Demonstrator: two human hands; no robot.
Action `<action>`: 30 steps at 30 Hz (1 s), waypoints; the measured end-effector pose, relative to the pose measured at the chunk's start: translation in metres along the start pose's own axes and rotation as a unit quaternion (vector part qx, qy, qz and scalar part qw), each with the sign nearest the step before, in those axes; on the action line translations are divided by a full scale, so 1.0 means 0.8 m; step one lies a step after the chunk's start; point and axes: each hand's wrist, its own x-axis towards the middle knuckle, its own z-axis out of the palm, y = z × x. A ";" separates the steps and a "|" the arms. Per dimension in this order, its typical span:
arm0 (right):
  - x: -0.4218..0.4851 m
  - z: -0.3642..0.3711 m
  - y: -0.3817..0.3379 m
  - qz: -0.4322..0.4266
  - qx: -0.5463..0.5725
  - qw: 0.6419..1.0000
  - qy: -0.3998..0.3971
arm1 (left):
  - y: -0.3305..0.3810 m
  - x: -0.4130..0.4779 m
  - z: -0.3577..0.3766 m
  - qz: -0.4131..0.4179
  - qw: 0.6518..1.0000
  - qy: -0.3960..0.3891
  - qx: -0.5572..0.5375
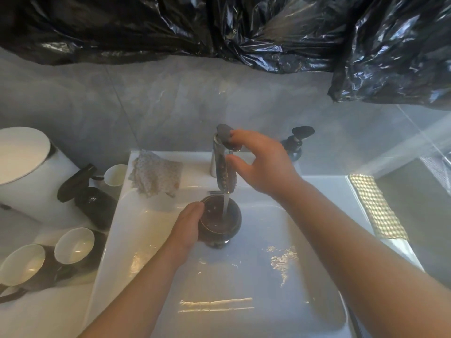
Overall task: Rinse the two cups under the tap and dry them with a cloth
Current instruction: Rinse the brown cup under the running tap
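A dark cup (235, 220) stands upright in the white sink (117, 228), directly under the chrome tap (216, 162). A thin stream of water (225, 203) runs into it. My left hand (188, 225) grips the cup's left side. My right hand (263, 164) reaches over the tap, its fingertips curled on the dark tap lever (223, 134) and the thumb lower, beside the spout. Two more cups, dark outside and white inside (74, 245) (23, 264), sit on the counter at the left. A patterned cloth (156, 174) lies crumpled on the sink's back left rim.
A small white cup (116, 174) and a dark pump bottle (90, 193) stand left of the sink, beside a white round container (24, 162). Another dark dispenser (296, 142) is behind the tap. A woven mat (375, 206) lies at the right. Black plastic sheeting (219, 28) hangs above.
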 end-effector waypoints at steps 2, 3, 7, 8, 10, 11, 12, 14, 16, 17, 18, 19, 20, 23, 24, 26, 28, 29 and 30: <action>0.005 0.003 0.006 -0.021 -0.004 1.000 0.022 | 0.002 -0.001 0.001 0.004 1.000 -0.010 0.000; 0.006 0.004 0.009 -0.026 -0.007 0.999 0.029 | 0.003 -0.001 0.001 0.007 1.000 -0.013 -0.002; 0.008 0.003 0.010 -0.016 -0.016 0.999 0.028 | 0.005 -0.001 0.001 0.008 1.000 -0.017 -0.012; 0.008 0.003 0.010 -0.018 -0.013 0.999 0.029 | 0.004 -0.001 0.002 0.010 1.000 -0.017 -0.013; 0.008 0.004 0.008 -0.021 -0.008 0.999 0.032 | 0.003 0.000 0.003 0.014 1.000 -0.020 -0.015; 0.008 0.003 0.008 -0.020 -0.007 0.999 0.032 | 0.003 0.000 0.003 0.015 1.000 -0.022 -0.015; 0.008 0.002 0.008 -0.016 -0.008 0.999 0.031 | 0.002 0.000 0.003 0.015 0.999 -0.024 -0.015; 0.007 0.002 0.006 -0.007 -0.010 1.000 0.028 | 0.002 0.000 0.004 0.014 0.999 -0.026 -0.014; 0.007 0.001 0.005 -0.003 -0.008 1.000 0.027 | 0.001 -0.001 0.005 0.014 0.999 -0.028 -0.015; 0.007 0.002 0.005 -0.003 -0.006 1.000 0.026 | 0.001 -0.001 0.005 0.015 0.999 -0.028 -0.015; 0.007 0.001 0.005 -0.001 -0.004 1.000 0.026 | 0.000 -0.001 0.005 0.015 0.999 -0.029 -0.016; 0.007 0.001 0.004 0.002 -0.002 1.000 0.024 | 0.000 -0.001 0.005 0.015 0.999 -0.031 -0.017; 0.007 0.001 0.004 0.004 -0.003 1.000 0.023 | -0.001 -0.001 0.005 0.015 0.999 -0.032 -0.017; 0.007 0.001 0.006 -0.004 -0.005 1.000 0.030 | -0.002 -0.001 0.005 0.011 0.999 -0.032 -0.016; 0.008 0.002 0.006 -0.007 -0.004 0.999 0.032 | -0.003 0.000 0.005 0.010 0.999 -0.031 -0.016; 0.010 0.001 0.008 -0.006 -0.003 1.000 0.028 | -0.005 -0.001 0.006 0.008 0.999 -0.031 -0.019; 0.011 0.000 0.009 -0.006 -0.004 1.000 0.023 | -0.006 -0.002 0.007 0.004 0.999 -0.033 -0.020; 0.010 0.000 0.009 -0.009 -0.002 1.000 0.021 | -0.006 -0.002 0.007 0.003 0.999 -0.033 -0.021; 0.009 0.000 0.009 -0.011 0.001 1.000 0.022 | -0.007 -0.002 0.007 0.002 0.999 -0.034 -0.023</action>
